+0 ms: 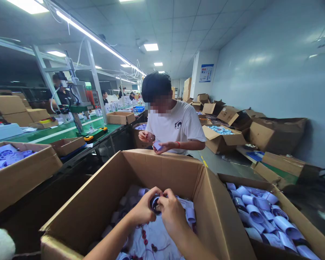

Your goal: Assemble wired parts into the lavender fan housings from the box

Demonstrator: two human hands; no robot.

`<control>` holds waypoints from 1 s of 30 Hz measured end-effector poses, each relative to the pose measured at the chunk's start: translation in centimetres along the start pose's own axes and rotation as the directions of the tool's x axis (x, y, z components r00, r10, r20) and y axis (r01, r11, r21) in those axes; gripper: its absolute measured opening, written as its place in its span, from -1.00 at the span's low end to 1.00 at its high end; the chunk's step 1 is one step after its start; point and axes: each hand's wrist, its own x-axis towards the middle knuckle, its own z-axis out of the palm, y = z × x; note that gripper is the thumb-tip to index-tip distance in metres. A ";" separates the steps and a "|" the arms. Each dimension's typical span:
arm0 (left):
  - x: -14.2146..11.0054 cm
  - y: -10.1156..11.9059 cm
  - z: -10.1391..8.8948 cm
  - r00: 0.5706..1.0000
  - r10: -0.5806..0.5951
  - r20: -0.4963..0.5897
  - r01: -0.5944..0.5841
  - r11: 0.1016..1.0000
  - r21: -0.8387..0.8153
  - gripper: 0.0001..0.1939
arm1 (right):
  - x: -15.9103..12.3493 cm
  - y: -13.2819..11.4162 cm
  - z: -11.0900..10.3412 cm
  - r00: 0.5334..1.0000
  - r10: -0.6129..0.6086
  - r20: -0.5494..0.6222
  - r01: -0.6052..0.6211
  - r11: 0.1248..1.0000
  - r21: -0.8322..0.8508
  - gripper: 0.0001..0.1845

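Over the large open carton (162,162), both of my hands are closed around a short cylindrical housing with a dark round opening (154,205). My left hand (144,208) grips it from the left, thumb and fingers bent round its side. My right hand (172,213) has its fingertips at the opening and on the right edge; whether they pinch a small part inside is hidden. Below, pale plastic cylinders (190,214) lie in the carton with white sheeting (154,234) and small dark-red parts on thin wires (144,234).
Across the carton, a person in a white shirt (176,124) holds a small pale part (157,145). A box of white cylinders (260,213) stands right, another parts box (24,173) left. A green workbench (97,133) carries a press machine (78,94). Cartons (276,133) line the wall.
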 end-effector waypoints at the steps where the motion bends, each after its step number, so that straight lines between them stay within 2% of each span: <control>1: 0.0 -0.2 0.1 1.000 -0.023 -0.006 0.023 0.999 -0.023 -0.44 | 0.1 0.1 0.0 1.000 -0.006 0.010 0.006 1.000 0.028 -0.65; 4: 0.0 -0.7 0.3 0.998 -0.055 -0.017 0.054 0.996 -0.076 -0.44 | 0.4 0.4 -0.1 1.000 -0.009 0.011 0.008 0.997 0.078 -0.66; 12: 0.1 -0.9 0.7 0.998 0.000 -0.059 -0.003 0.999 -0.054 -0.48 | 0.6 0.5 -0.3 0.998 0.043 -0.037 -0.034 0.979 0.203 -0.68; 15: 0.4 -0.9 0.7 0.997 0.020 -0.072 -0.025 0.997 -0.070 -0.49 | 0.8 0.2 -0.3 0.997 0.057 -0.057 -0.044 0.978 0.206 -0.68; 19: 0.8 -0.8 0.6 0.986 0.073 -0.151 -0.086 0.993 -0.084 -0.51 | 0.7 -0.2 -0.3 0.996 0.032 -0.078 -0.015 0.978 0.207 -0.65; 25: 0.8 -0.9 0.8 0.976 0.109 -0.190 -0.126 0.989 -0.078 -0.49 | 0.5 -0.4 0.0 0.994 -0.010 -0.109 0.017 0.998 0.061 -0.65; 30: 1.0 -1.2 0.4 0.973 0.099 -0.210 -0.123 0.987 -0.101 -0.49 | 0.5 0.3 -1.1 0.997 -0.064 -0.035 0.068 0.988 0.136 -0.63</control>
